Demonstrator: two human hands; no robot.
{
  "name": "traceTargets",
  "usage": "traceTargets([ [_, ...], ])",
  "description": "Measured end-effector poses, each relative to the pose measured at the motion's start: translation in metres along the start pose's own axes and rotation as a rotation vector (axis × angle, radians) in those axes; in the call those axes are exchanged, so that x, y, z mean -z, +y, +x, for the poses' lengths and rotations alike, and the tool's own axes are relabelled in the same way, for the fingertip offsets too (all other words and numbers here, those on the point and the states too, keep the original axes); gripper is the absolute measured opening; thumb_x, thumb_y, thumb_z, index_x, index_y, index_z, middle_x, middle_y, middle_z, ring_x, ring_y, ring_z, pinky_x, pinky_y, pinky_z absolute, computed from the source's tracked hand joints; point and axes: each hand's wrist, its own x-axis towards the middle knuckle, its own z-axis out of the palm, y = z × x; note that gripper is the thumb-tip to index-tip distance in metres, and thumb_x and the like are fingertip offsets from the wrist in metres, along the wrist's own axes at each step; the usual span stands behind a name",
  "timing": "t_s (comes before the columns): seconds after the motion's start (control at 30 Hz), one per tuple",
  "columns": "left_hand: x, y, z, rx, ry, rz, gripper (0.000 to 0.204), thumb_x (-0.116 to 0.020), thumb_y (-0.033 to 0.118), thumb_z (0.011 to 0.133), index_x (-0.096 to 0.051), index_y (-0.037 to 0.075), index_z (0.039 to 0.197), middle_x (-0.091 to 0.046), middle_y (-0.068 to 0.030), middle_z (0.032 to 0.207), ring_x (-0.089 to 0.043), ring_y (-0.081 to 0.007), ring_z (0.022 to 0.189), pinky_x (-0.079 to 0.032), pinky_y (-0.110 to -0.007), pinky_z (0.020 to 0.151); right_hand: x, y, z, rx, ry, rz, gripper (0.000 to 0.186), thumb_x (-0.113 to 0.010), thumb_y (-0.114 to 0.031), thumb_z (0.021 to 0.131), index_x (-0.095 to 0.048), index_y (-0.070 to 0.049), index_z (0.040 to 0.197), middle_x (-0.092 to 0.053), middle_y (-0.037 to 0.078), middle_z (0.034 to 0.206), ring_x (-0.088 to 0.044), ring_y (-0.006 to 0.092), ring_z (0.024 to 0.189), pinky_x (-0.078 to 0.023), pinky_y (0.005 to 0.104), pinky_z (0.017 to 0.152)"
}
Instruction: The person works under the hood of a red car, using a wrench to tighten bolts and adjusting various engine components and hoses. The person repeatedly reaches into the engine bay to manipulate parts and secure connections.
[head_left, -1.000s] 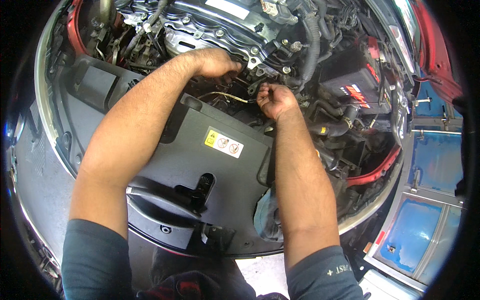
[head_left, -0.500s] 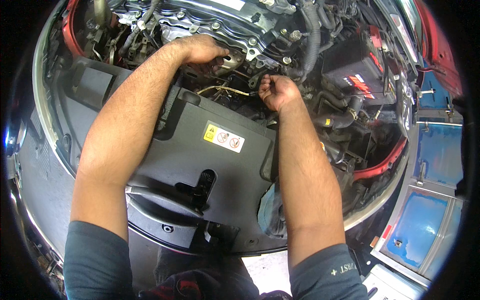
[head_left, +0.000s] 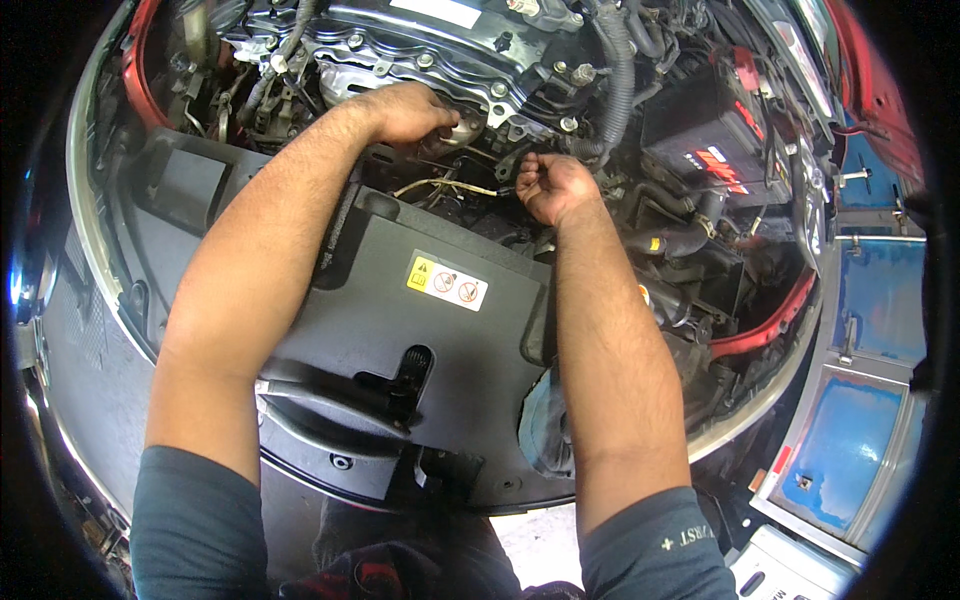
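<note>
My left hand [head_left: 412, 114] reaches over the silvery metal heat shield [head_left: 345, 82] at the front of the engine. Its fingers bend down beside the shield and their tips are mostly hidden, so what they hold does not show. To its right, my right hand [head_left: 556, 188] is closed, palm side up, with the fingers curled in. A thin beige wire [head_left: 450, 184] runs across the dark gap below the engine, and its dark right end meets the fingertips of this hand. The exact grip point is too small to make out.
A black plastic cover [head_left: 400, 320] with a warning label [head_left: 447, 281] spans the front. At right stand the battery [head_left: 710, 135] and a ribbed hose [head_left: 617, 85]. The black engine cover [head_left: 455, 45] lies beyond the hands. Blue-and-grey panels [head_left: 835, 450] stand outside the car at right.
My left hand has shifted slightly, its fingers a little lower beside the heat shield. My right hand stays at the wire's end. The whole view has moved a little.
</note>
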Motion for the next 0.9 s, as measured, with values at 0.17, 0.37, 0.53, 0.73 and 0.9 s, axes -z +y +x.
traceTargets([
  [0.17, 0.008, 0.006, -0.01, 0.254, -0.055, -0.216, 0.049, -0.042, 0.046, 0.1, -0.069, 0.007, 0.107, -0.072, -0.0031, 0.092, -0.067, -0.0157, 0.083, -0.053, -0.036, 0.08, 0.003, -0.002, 0.005, -0.039, -0.001, 0.031, 0.009, -0.042, -0.004, 0.095, -0.048, 0.0, 0.09, -0.048, 0.007, 0.077, -0.044, 0.0161, 0.062, -0.041, 0.0272, 0.053],
  [0.37, 0.002, 0.018, -0.018, 0.439, -0.334, -0.38, 0.067, -0.038, 0.061, 0.095, -0.047, 0.01, 0.138, -0.068, -0.0122, 0.108, -0.066, -0.0208, 0.079, -0.053, -0.035, 0.067, -0.001, 0.0, -0.001, -0.009, -0.006, -0.008, 0.017, -0.038, -0.008, 0.098, -0.048, 0.0, 0.088, -0.047, 0.005, 0.072, -0.042, 0.0119, 0.058, -0.041, 0.022, 0.052],
  [0.53, -0.004, 0.013, -0.012, 0.488, -0.466, -0.419, 0.072, -0.035, 0.065, 0.094, -0.035, 0.015, 0.145, -0.069, -0.0117, 0.098, -0.062, -0.0162, 0.064, -0.048, -0.03, 0.055, -0.003, 0.0, -0.006, 0.0, 0.002, -0.021, 0.017, -0.038, -0.009, 0.098, -0.048, 0.001, 0.088, -0.047, 0.005, 0.072, -0.042, 0.0117, 0.058, -0.041, 0.0219, 0.051],
  [0.73, 0.001, 0.013, -0.014, 0.519, -0.498, -0.41, 0.072, -0.037, 0.064, 0.094, -0.035, 0.011, 0.144, -0.067, -0.0088, 0.095, -0.057, -0.0141, 0.06, -0.046, -0.03, 0.052, -0.004, 0.0, -0.006, 0.01, 0.011, -0.025, 0.017, -0.037, -0.008, 0.098, -0.048, 0.001, 0.089, -0.047, 0.005, 0.073, -0.042, 0.0114, 0.058, -0.042, 0.0221, 0.053],
  [0.9, 0.005, 0.013, -0.018, 0.499, -0.553, -0.405, 0.063, -0.05, 0.057, 0.092, -0.052, 0.008, 0.131, -0.066, -0.0068, 0.094, -0.056, -0.0135, 0.06, -0.047, -0.03, 0.053, -0.005, 0.0, -0.009, -0.006, -0.027, -0.019, 0.016, -0.037, -0.007, 0.099, -0.048, 0.001, 0.089, -0.047, 0.004, 0.073, -0.042, 0.0112, 0.059, -0.043, 0.0222, 0.054],
])
